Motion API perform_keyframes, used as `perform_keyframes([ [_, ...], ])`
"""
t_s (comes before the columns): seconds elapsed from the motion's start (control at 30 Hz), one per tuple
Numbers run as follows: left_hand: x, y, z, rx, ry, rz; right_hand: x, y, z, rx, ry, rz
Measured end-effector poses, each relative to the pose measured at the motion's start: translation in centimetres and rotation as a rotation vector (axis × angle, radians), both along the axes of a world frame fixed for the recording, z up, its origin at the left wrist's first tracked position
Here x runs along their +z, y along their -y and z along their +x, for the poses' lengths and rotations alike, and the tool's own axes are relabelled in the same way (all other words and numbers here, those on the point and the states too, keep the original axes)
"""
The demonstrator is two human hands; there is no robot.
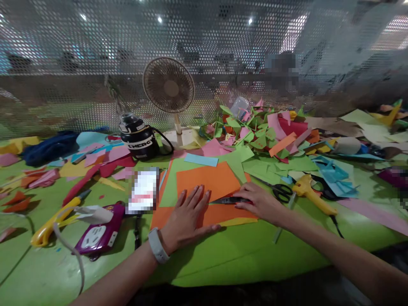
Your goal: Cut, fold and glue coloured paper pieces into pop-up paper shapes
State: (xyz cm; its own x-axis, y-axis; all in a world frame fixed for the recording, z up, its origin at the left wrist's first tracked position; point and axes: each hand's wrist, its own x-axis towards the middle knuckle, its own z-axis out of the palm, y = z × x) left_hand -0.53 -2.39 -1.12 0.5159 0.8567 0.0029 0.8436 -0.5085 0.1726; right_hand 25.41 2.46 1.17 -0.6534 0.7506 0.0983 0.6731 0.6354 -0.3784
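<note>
My left hand (pixel 190 219), with a pale band on the wrist, lies flat with fingers spread on orange paper. Beneath its fingertips is an upper orange sheet (pixel 207 178). A lower orange sheet (pixel 162 216) lies nearer me, and a yellow edge shows under it. My right hand (pixel 259 202) is closed around a dark, pointed tool with some red on it (pixel 228 200). The tool's tip points left along the gap between the orange pieces. My fingers hide its handle, so its exact kind is unclear. A light blue paper strip (pixel 200 160) lies just beyond the upper sheet.
Black scissors (pixel 281 192) and a yellow glue gun (pixel 314 195) lie to the right. A phone (pixel 142 190), a purple device (pixel 101 231) and another yellow glue gun (pixel 54 223) lie left. Behind stand a black bottle (pixel 138 138), a fan (pixel 168 87) and heaped paper scraps (pixel 255 134).
</note>
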Motion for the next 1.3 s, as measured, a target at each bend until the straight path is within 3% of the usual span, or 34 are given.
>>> perform_keyframes([
  [0.13,0.3,-1.1,-0.7,-0.026,0.031,-0.021,0.0,0.1,0.1,-0.01,0.003,0.013],
  [0.27,0.8,-5.1,-2.9,0.037,0.075,-0.017,-0.1,0.2,0.1,0.0,0.014,0.042],
  [0.43,0.3,-8.7,-4.4,0.054,-0.071,-0.117,-0.5,0.5,0.2,-0.003,0.051,0.143],
  [0.8,0.6,-7.8,-3.1,0.143,-0.148,-0.216,-1.2,0.2,-2.8,0.017,0.056,0.252],
  [1.07,0.5,-8.1,-3.3,0.144,-0.133,-0.244,-0.6,0.6,-2.0,0.059,0.053,0.193],
  [1.3,0.7,-8.1,-3.2,0.148,-0.136,-0.26,-0.5,0.7,-3.9,0.042,0.102,0.178],
])
